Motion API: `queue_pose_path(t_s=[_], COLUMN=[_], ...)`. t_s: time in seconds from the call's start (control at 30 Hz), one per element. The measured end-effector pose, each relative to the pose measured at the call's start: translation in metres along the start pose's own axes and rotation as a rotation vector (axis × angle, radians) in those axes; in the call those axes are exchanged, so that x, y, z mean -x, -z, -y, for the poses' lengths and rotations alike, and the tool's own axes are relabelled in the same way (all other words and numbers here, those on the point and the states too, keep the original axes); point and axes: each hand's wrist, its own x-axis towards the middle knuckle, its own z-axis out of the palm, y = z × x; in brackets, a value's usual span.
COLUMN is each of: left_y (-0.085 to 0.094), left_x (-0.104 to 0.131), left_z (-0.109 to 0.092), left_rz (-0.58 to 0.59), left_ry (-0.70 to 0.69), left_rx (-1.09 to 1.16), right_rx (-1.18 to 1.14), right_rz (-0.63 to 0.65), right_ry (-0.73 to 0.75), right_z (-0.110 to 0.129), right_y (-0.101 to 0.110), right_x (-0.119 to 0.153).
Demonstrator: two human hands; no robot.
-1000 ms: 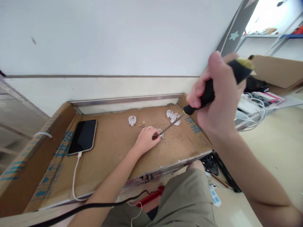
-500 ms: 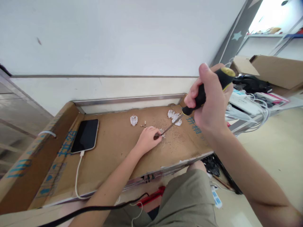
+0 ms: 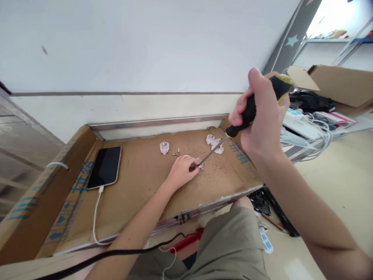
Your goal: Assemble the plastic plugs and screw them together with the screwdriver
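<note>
My right hand [image 3: 264, 112] is wrapped round the black and yellow handle of a screwdriver [image 3: 214, 149], held aslant with its shaft running down to the left. The tip meets a small clear plastic piece [image 3: 200, 162] on the cardboard. My left hand [image 3: 184, 171] rests on the cardboard with its fingers closed on that piece, which they partly hide. Another clear plastic part [image 3: 164, 147] with metal pins lies to the left, beside tiny brass-coloured bits [image 3: 176, 153]. Further clear plastic parts [image 3: 215, 144] lie behind the screwdriver shaft.
A phone [image 3: 105, 168] with a white cable plugged in lies at the left on the cardboard-lined surface [image 3: 136, 186]. Dark specks dot the cardboard near my hands. At the right, a side table carries cables, a white device [image 3: 303, 126] and an open cardboard box [image 3: 340, 83].
My right hand and the screwdriver handle have moved slightly up and to the right. My left hand stays nearly in place, and the screwdriver tip remains at the plastic piece.
</note>
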Motion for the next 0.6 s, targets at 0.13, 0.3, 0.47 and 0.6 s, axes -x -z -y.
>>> queue_pose_path(t_s=[0.13, 0.3, 0.47, 0.6], left_y=[-0.001, -0.001, -0.002, -0.003], left_x=[0.001, 0.0, 0.0, 0.0], left_z=[0.0, 0.002, 0.002, 0.003], left_rz=[-0.007, -0.008, -0.011, -0.02], left_ry=[-0.008, -0.021, -0.025, -0.033], left_rx=[-0.008, -0.02, -0.014, -0.007], right_rx=[0.052, 0.074, 0.111, 0.101], right_rz=[-0.152, -0.102, -0.047, -0.044], right_ry=[-0.027, -0.012, 0.089, 0.162], right_z=[-0.003, -0.003, -0.005, -0.008], right_y=[-0.002, -0.003, -0.005, -0.008], right_x=[-0.007, -0.008, -0.002, 0.002])
